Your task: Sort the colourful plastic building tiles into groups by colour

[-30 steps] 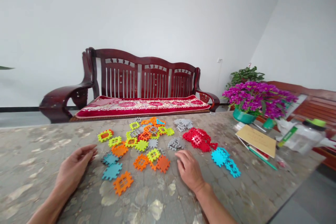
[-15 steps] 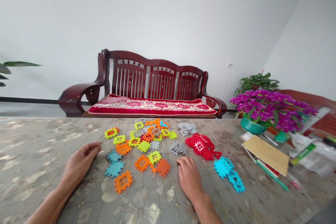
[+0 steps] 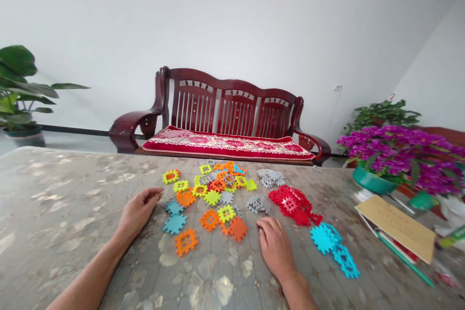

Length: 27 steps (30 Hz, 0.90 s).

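Note:
My left hand (image 3: 140,209) rests on its side on the table, fingers loosely bent and holding nothing, left of the teal interlocking tiles (image 3: 175,223). Palm down lies my right hand (image 3: 276,247), its fingers slightly bent and nothing seen in them. Just beyond it is a small pile of grey tiles (image 3: 257,204). Between the hands are an orange window tile (image 3: 186,242), a solid orange tile (image 3: 239,229) and a mixed heap with lime-green tiles (image 3: 212,197). Red tiles (image 3: 296,203) are piled right of the grey ones, and bright blue tiles (image 3: 327,238) lie nearer on the right.
More grey tiles (image 3: 271,178) lie farther back. On the right stand purple flowers in a green pot (image 3: 374,180), beside a brown envelope (image 3: 395,226) and a green pencil (image 3: 407,259). A wooden bench (image 3: 232,106) with a red cover stands behind the patterned table (image 3: 72,213).
The view has turned to the left, so everything sits farther right and a potted plant shows at the left. Both hands stay in about the same place on the table.

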Motion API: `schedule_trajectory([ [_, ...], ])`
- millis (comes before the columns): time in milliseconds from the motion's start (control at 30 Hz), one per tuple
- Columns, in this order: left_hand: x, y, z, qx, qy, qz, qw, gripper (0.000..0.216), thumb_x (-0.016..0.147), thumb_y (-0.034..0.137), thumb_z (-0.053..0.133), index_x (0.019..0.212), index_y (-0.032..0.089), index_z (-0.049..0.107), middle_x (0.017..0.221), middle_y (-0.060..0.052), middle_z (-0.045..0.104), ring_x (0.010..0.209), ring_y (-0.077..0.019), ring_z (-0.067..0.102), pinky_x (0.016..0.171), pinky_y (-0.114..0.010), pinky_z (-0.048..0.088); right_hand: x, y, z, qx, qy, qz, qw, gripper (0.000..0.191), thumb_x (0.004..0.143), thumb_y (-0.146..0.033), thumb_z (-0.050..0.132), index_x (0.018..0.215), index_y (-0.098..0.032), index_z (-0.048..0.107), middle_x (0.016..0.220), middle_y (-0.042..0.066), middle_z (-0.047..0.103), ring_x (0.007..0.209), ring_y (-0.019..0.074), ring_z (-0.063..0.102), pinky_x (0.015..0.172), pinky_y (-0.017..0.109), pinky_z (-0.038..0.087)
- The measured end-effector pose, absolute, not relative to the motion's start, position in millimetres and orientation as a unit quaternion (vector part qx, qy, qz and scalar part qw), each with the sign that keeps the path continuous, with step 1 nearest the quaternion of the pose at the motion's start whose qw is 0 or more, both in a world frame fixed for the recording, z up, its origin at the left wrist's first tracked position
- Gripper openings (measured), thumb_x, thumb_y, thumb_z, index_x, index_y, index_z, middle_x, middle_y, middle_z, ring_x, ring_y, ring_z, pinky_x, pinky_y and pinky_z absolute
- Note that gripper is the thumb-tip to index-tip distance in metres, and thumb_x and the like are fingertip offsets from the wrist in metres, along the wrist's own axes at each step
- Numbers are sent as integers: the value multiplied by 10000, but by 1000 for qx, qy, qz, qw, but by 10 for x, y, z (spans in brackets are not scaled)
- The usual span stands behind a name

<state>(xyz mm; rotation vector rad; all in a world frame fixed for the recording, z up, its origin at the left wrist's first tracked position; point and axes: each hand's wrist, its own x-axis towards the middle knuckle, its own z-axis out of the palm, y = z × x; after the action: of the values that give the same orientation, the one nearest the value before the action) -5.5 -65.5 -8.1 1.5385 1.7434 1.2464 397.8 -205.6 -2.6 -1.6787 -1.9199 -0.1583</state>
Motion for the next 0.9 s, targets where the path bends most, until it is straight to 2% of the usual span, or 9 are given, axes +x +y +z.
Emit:
schedule_trajectory([
  [167,-28,-680,-41,568,643,454,240,463,667,527,558,955,190,692,798,-22,747,763,-207,669,671,-289,515,4009,-2037,-3,-620,-726,-35,297,265,880,-90,451,987,-221,655,1021,50,664,980,206,588,887,358,467],
  [300,-3,-707,8,580,640,441,243,466,698,512,531,978,172,683,845,-37,749,800,-206,672,714,-290,515,4018,-2054,0,-617,-729,-16,296,259,888,-112,449,970,-224,667,1013,48,678,969,202,602,877,355,479],
  [467,-12,-713,15,582,655,420,235,453,747,466,505,1040,161,668,860,-47,749,796,-205,680,726,-293,519,3973,-2090,-18,-611,-735,-26,292,279,912,-155,444,1049,-239,673,1041,54,691,992,208,617,899,373,487],
  [667,5,-714,15,595,696,363,175,375,778,290,480,1086,188,668,1042,-72,753,922,-206,694,799,-283,510,3932,-2072,-6,-589,-762,-51,264,291,928,-181,455,1139,-253,641,1125,48,677,1055,205,607,948,378,473],
  [900,45,-695,78,606,725,295,143,390,792,235,448,1105,172,672,1021,-91,754,941,-226,694,792,-293,507,3997,-1738,16,-609,-735,-125,270,367,915,-240,478,1263,-248,592,1315,79,588,1211,237,521,1053,443,408],
])
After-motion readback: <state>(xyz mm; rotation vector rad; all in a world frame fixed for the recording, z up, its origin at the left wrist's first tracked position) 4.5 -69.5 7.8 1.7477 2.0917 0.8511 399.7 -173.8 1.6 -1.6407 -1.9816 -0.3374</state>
